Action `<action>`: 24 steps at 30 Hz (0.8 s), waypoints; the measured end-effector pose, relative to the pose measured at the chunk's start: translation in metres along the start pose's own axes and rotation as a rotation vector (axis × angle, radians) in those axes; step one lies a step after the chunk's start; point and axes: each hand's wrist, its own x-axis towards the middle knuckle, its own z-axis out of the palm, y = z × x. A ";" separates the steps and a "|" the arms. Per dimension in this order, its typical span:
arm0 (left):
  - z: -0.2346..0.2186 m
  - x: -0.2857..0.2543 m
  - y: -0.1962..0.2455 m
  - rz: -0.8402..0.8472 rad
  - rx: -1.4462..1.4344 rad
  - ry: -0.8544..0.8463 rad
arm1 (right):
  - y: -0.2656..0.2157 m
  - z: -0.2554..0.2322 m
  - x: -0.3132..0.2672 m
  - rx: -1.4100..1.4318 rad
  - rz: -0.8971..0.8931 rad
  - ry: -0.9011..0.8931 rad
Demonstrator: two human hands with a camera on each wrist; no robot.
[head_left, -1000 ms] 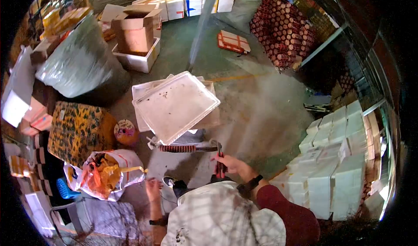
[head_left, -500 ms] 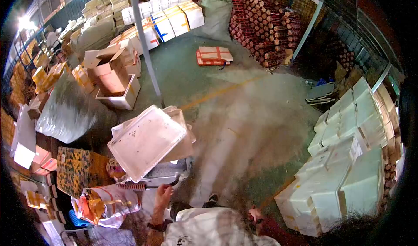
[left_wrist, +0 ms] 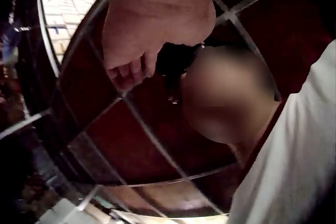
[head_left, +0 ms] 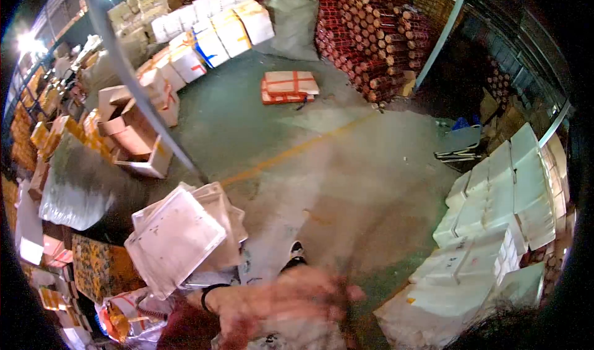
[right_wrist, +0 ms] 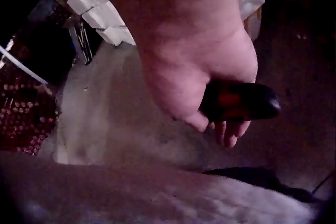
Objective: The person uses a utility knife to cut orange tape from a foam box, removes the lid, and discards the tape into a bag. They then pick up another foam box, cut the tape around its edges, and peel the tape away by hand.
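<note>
The right hand (right_wrist: 199,71) grips a dark tool handle with red marking (right_wrist: 239,100). The fingers (right_wrist: 228,132) are curled around the handle, which lies across the palm and projects to the right past the fingertips. The tool's working end is not visible.

The left hand (left_wrist: 149,29) holds nothing; its fingers (left_wrist: 131,71) hang loosely curled, close to a dark red garment (left_wrist: 131,145).

In the head view, a blurred hand (head_left: 278,303) lies at the near edge; which hand it is cannot be determined. To its left, just beside it, is a stack of white foam trays (head_left: 176,238). White foam boxes (head_left: 495,226) are stacked at the right on the concrete floor (head_left: 346,164).
</note>
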 end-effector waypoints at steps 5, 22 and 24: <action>-0.050 0.146 -0.048 0.066 -0.419 -0.303 | -0.088 -0.038 0.022 0.030 0.059 0.060; -0.455 0.413 -0.313 -0.726 0.653 0.617 | -0.543 -0.066 0.355 -0.175 0.099 -0.011; -0.520 0.398 -0.352 -1.005 0.633 0.778 | -0.615 -0.080 0.401 -0.205 0.042 -0.032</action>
